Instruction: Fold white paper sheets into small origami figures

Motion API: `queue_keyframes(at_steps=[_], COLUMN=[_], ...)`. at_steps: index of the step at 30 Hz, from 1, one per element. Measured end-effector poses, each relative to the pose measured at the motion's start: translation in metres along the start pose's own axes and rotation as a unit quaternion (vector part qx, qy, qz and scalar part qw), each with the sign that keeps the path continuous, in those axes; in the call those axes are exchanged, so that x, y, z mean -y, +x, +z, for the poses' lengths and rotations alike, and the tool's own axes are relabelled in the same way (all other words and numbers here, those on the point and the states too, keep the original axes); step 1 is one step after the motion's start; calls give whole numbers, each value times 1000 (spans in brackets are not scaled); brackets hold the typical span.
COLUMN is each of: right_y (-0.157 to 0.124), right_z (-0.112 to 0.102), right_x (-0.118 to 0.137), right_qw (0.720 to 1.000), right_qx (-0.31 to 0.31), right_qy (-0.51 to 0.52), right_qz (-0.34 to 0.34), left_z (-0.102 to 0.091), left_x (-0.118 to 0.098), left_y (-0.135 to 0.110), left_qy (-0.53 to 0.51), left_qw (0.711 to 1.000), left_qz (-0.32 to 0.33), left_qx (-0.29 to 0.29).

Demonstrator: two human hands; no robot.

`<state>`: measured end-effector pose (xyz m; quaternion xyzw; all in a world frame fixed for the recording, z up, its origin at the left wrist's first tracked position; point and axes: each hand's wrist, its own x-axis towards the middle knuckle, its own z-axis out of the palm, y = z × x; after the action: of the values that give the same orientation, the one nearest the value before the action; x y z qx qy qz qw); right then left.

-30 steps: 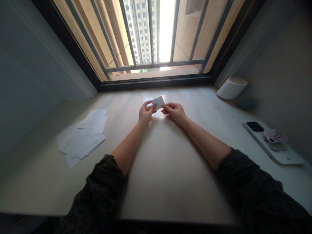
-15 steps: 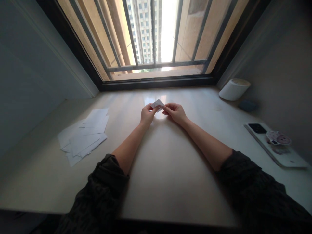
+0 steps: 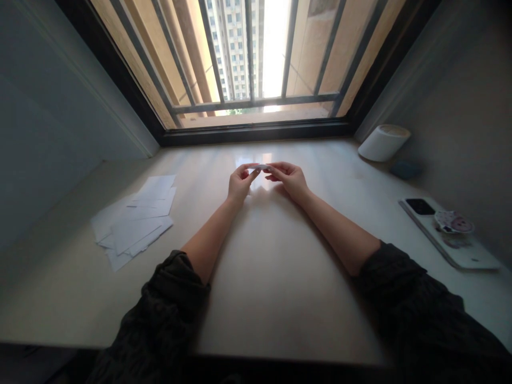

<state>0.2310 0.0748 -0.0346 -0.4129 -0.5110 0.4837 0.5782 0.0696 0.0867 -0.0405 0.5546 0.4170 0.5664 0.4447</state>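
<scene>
A small folded piece of white paper (image 3: 260,167) is held between my two hands above the pale sill, seen nearly edge-on. My left hand (image 3: 239,181) pinches its left end, thumb toward me. At the right end, the thumb and fingers of my right hand (image 3: 288,178) close on the same paper. The fingertips of both hands almost meet, and the folds are hard to make out from this angle. Off to the left, a loose pile of white paper sheets (image 3: 138,229) lies overlapping on the sill.
On the right lie a white phone (image 3: 448,240) with a cartoon grip on its back and a small dark object (image 3: 405,169). A white cylinder (image 3: 384,143) sits near the right wall. Beyond the sill (image 3: 280,298) is a barred window with a dark frame (image 3: 256,133).
The folded paper has tipped from showing its pointed face to lying nearly edge-on. Both hands keep their pinch and have barely shifted. The whole view has moved slightly.
</scene>
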Motion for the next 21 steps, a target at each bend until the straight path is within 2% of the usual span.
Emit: queue_keyframes(at_steps=[5, 8, 12, 21], right_y=[2, 5, 4, 0], right_z=[-2, -1, 1, 1], right_x=[-6, -9, -7, -1], right_qw=[1000, 1000, 1000, 999], right_qx=[-4, -3, -11, -13], right_qy=[7, 5, -5, -22], right_qz=[-15, -20, -17, -19], left_z=[1, 2, 4, 4], left_x=[-1, 0, 2, -2], left_y=[-3, -3, -2, -2], left_qy=[-35, -41, -45, -59], left_qw=[998, 996, 996, 998], left_qz=[-23, 2, 32, -7], left_qx=[50, 77, 66, 32])
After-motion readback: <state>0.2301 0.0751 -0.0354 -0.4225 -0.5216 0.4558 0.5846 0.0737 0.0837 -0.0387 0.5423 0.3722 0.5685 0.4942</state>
